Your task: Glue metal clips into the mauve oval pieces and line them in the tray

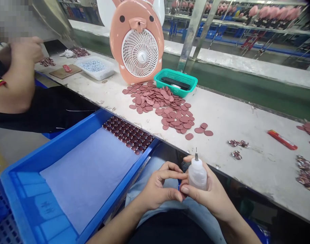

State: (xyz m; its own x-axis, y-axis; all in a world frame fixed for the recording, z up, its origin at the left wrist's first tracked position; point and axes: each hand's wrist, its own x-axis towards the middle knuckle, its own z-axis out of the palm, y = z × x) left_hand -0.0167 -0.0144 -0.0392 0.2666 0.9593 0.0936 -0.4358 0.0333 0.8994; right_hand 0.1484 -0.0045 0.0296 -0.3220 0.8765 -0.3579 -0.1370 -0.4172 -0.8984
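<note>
My right hand [210,193] is wrapped round a small translucent glue bottle [197,173] with a metal needle tip pointing up, held over my lap below the table edge. My left hand [158,186] is closed in a pinch against the right thumb, gripping a small reddish piece that is mostly hidden between the fingers. A pile of maroon oval discs [161,105] lies on the white worktable [246,118] just beyond my hands. Rows of finished dark-red pieces [129,134] line the far end of a blue tray [55,150] at my left.
A pink animal-shaped fan [137,44] stands at the back beside a green basket [175,81]. A red utility knife [282,139] and more dark-red pieces [307,174] lie right. Another person's arm [16,78] works at the left.
</note>
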